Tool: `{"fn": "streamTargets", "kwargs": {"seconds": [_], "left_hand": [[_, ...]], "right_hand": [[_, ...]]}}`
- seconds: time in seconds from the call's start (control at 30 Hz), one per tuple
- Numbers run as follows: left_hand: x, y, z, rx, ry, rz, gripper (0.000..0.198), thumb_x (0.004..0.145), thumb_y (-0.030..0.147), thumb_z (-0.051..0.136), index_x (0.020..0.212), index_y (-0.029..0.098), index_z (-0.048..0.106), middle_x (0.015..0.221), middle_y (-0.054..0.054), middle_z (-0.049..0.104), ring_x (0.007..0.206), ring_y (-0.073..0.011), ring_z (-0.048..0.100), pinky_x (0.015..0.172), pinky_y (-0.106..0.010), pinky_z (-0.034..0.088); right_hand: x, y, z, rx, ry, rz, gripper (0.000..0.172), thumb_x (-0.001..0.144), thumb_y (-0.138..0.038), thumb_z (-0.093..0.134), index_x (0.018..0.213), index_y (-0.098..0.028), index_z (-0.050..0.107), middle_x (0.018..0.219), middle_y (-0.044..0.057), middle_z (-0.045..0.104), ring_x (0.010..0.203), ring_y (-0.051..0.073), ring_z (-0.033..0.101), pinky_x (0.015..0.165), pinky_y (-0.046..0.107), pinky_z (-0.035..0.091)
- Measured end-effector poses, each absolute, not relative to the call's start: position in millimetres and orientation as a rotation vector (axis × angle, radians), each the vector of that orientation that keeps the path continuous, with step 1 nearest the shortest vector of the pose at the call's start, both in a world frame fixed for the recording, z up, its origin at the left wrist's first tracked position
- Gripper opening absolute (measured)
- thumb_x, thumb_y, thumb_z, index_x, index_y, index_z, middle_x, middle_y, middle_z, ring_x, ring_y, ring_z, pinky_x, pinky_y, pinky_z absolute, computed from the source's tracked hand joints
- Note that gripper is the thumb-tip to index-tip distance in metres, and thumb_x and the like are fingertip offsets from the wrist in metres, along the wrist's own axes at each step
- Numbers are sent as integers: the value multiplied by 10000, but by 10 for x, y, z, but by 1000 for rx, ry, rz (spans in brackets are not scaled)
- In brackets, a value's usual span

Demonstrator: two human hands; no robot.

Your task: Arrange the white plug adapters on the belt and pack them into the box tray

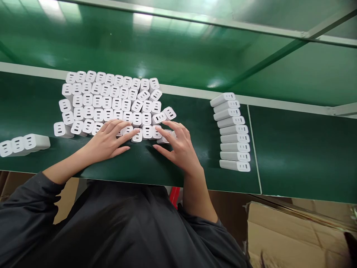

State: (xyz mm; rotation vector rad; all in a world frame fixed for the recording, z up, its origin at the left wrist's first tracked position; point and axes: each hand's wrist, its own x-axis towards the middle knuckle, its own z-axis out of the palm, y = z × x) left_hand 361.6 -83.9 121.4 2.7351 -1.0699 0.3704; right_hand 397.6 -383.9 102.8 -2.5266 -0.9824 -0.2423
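A block of white USB chargers (106, 102) stands upright in rows on the green bench, port faces up. Over its front row lies my left hand (111, 139), fingers spread and touching the charger tops. My right hand (178, 145) rests at the block's front right corner, its thumb and fingers apart around the chargers there. One charger (137, 135) juts toward me between the two hands. At the right side, a few chargers stand askew, among them a tilted charger (169, 112). Some chargers beneath my fingers are partly hidden.
To the right, a column of several chargers (234, 134) lies on its side. A few chargers (36, 142) lie at the far left. A glossy green panel (178, 56) rises behind the bench (301, 156). Cardboard (295, 238) stands below the front edge at right.
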Motion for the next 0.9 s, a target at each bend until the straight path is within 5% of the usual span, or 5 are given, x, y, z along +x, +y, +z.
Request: {"fn": "streamTargets", "kwargs": {"seconds": [0.33,0.9], "left_hand": [[3608,-801,1257,2875,-916,546,564,991,466,575,1459,170,467,1307,-165,651,1219,-320,573,1017,-436,448],[3421,-870,1141,2811,-1065,853,217,935,307,691,1147,260,690,1073,-63,773,1039,-237,688,950,-403,472]], "right_hand": [[3985,-3872,989,-2470,-926,-233,521,987,-416,610,1489,-325,502,1436,135,540,1356,339,512,1113,541,450],[4000,-3902,946,-2411,-938,-283,484,985,-378,635,1447,-273,533,1402,152,544,1328,317,519,1082,496,497]]}}
